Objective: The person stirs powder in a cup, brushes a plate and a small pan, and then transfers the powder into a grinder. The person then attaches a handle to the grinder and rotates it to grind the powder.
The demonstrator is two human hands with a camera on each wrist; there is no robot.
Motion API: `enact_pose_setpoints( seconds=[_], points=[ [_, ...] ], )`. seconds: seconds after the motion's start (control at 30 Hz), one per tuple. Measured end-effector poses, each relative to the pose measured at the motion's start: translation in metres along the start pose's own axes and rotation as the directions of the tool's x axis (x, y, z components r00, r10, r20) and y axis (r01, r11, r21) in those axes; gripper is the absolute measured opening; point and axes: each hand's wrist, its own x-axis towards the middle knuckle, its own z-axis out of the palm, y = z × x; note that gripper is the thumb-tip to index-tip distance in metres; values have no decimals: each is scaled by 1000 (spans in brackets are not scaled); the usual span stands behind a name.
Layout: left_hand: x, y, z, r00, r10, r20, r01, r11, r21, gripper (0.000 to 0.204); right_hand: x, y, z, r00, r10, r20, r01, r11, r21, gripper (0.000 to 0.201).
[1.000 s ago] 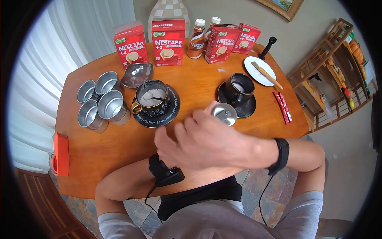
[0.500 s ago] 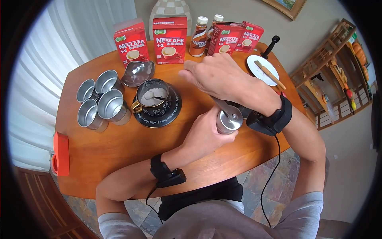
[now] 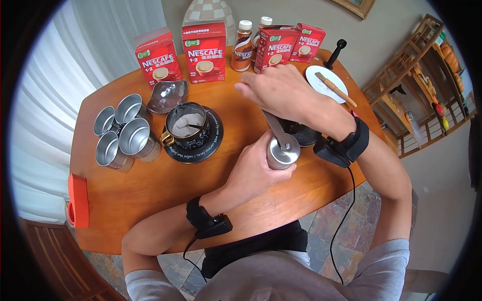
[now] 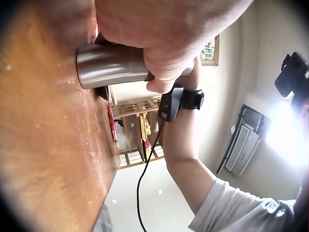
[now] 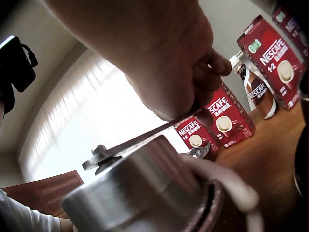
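Observation:
A steel hand coffee grinder [image 3: 282, 154] stands near the table's front edge, its base right at the tabletop in the left wrist view. My left hand [image 3: 251, 168] wraps round the grinder's body [image 4: 113, 67], thumb on the near side. From the lid, a flat crank arm [image 5: 140, 140] runs away from me to my right hand [image 3: 288, 93]. That hand's fingers [image 5: 205, 77] curl down at the crank's far end, hiding the knob. Behind my right wrist, a black cup on its saucer [image 3: 304, 134] is mostly covered.
Left of the grinder, a gold-handled black mug [image 3: 187, 120] holds pale powder and a spoon. Several steel cups [image 3: 134, 138] cluster further left. Red coffee boxes [image 3: 204, 52] and bottles [image 3: 243, 47] line the back. A brush [image 3: 336, 90] lies on a white plate [image 3: 316, 83] at right.
My right hand has swung the crank from the grinder's near left side round to its far side. My left hand keeps its hold. Over the last half second little differs besides a slight view shift.

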Motion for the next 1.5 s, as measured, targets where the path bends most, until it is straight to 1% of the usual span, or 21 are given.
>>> enact_pose_setpoints(
  seconds=[0.13,0.17,0.27,0.3,0.47,0.5,0.63,0.73,0.87,0.9,1.0,1.03,1.13,1.17,1.3,1.37,1.47,1.5],
  points=[
    [-1,3,-2,1000,-31,3,31,999,18,43,-25,22,1,993,115,-23,-115,993,-6,35],
    [-1,3,-3,999,-40,7,40,999,22,42,-34,23,-3,984,178,-2,-178,984,-18,34],
    [-2,0,-1,1000,-16,-16,16,1000,1,41,-66,33,-9,976,218,30,-217,975,-40,33],
    [-2,1,0,1000,-18,-22,18,1000,6,41,-77,34,-11,976,220,3,-219,975,-44,31],
    [-2,3,1,1000,-14,-27,14,1000,2,43,-129,22,-17,965,222,-137,-228,973,-32,19],
    [-2,3,1,1000,-11,-29,12,1000,9,43,-139,18,-17,957,266,-116,-271,962,-33,11],
    [-2,4,1,999,1,-36,0,1000,17,43,-165,-5,-26,951,270,-148,-276,961,-16,8],
    [-2,1,2,999,8,-44,-8,1000,4,42,-177,-22,-30,954,222,-201,-228,974,-7,10],
    [-2,0,1,998,40,-39,-40,999,18,43,-194,-44,-31,977,79,-196,-92,994,-57,10],
    [-2,-1,1,998,45,-37,-44,999,22,43,-192,-52,-32,975,-5,-220,-12,997,-75,12],
    [-2,-3,1,998,47,-34,-46,999,22,41,-183,-73,-38,966,-179,-188,153,977,-147,15],
    [-2,-3,1,998,40,-39,-39,999,12,40,-179,-77,-34,950,-227,-213,197,968,-155,13],
    [-2,-3,1,999,16,-45,-16,1000,6,38,-166,-92,-43,944,-313,-100,281,927,-247,13],
    [-2,-3,1,999,6,-44,-6,1000,8,38,-162,-95,-38,932,-342,-121,304,918,-256,14],
    [-3,2,0,999,-46,-18,46,998,-34,35,-138,-107,-39,901,-414,-127,367,885,-285,14],
    [-3,-1,1,997,-69,-19,68,997,-36,35,-128,-112,-34,894,-426,-141,382,888,-256,13],
    [-5,8,-2,998,-51,32,52,997,-56,32,-111,-116,-21,874,-453,-176,412,882,-229,14],
    [-5,9,-8,991,-80,106,94,987,-131,35,-105,-116,-18,873,-455,-173,417,883,-216,14]
  ],
)
